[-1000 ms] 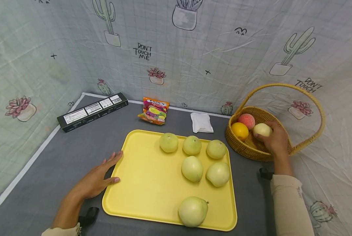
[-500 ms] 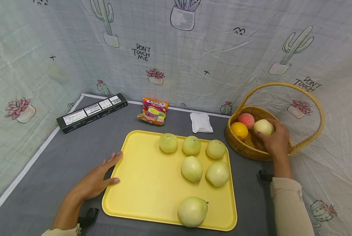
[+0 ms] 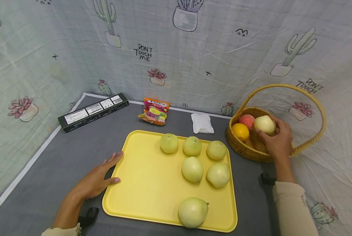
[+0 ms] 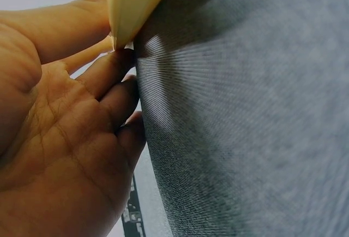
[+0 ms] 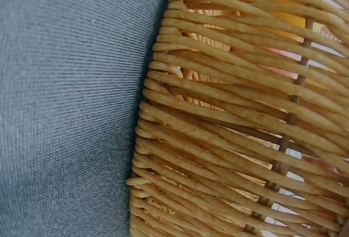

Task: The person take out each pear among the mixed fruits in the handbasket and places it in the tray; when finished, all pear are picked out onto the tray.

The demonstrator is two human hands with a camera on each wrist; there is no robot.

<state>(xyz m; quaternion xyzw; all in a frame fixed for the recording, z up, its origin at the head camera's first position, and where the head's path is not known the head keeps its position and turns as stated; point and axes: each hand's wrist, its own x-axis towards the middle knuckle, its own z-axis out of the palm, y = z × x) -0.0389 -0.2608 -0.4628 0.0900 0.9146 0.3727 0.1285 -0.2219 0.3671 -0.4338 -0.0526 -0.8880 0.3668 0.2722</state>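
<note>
My right hand [image 3: 280,136] is inside the wicker basket [image 3: 246,154], holding a pale cream, round fruit [image 3: 264,125] between thumb and fingers. Beside it in the basket lie a pinkish-red peach-like fruit [image 3: 247,121] and an orange [image 3: 241,131]. In the right wrist view the woven basket wall [image 5: 234,100] hides the hand's work. My left hand [image 3: 96,178] rests at the left edge of the yellow tray [image 3: 143,177], fingers extended and thumb over the rim. The left wrist view shows the tray's edge [image 4: 128,7] at the fingers. Several pale green, pear-like fruits [image 3: 192,169] sit on the tray's right half.
Behind the tray lie an orange snack bag [image 3: 155,111] and a white packet [image 3: 202,123]. A long black box [image 3: 93,111] stands at the back left. The basket's tall handle [image 3: 318,108] arches over its right side. A cactus-print cloth [image 3: 176,65] hangs behind the grey table.
My right hand has lifted the pale round fruit slightly within the basket, moving a little up and right. The left hand and the tray's fruits have stayed in place.
</note>
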